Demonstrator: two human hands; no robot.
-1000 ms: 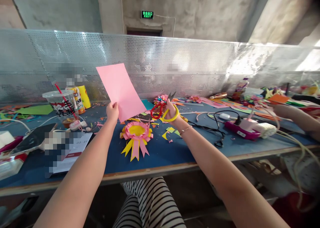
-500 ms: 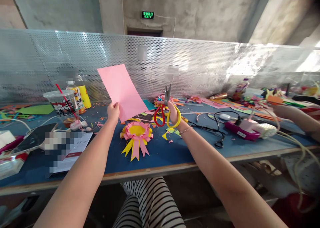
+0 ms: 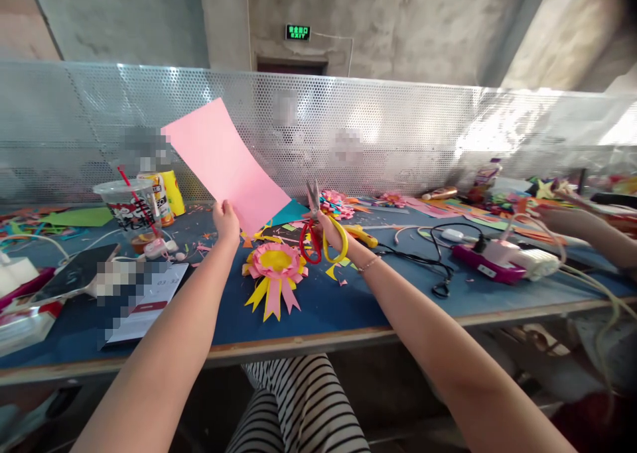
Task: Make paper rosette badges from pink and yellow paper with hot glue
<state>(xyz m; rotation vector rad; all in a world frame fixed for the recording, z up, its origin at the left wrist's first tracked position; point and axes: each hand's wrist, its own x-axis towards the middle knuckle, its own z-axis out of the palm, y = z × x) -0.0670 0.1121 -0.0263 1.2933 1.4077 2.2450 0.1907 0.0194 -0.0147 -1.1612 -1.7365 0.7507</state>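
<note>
So the only writing I can properly read is the green EXIT sign (image 3: pixel 298 32) up on the concrete wall, with some characters above the word that are too small to make out. The plastic cup (image 3: pixel 130 207) has red and black print on it, and the yellow-labelled bottle (image 3: pixel 160 197) behind it has a label too, but neither is legible from here.

Counting stuff: one pink paper sheet (image 3: pixel 225 166), one pair of scissors (image 3: pixel 317 231), one finished rosette (image 3: pixel 274 265) in pink and yellow lying flat on the blue table (image 3: pixel 348 307), one phone (image 3: pixel 74 270) off to the left, one pink glue gun (image 3: pixel 488 260) with a black cord to the right. Paper scraps are all over, too many to count.

The left hand (image 3: pixel 226 219) pinches the pink sheet at its lower edge, thumb on the near side, so the paper stands up tilted away to the upper left, above the table and clear of it. The right hand (image 3: pixel 332 231) has fingers closed through the scissors' loops, one red and one yellow, blades pointing up and only narrowly parted. The blade tips sit just beside the sheet's lower right corner, not quite touching as far as I can tell. Another person's arm (image 3: pixel 582 231) rests on the table far right.
</note>
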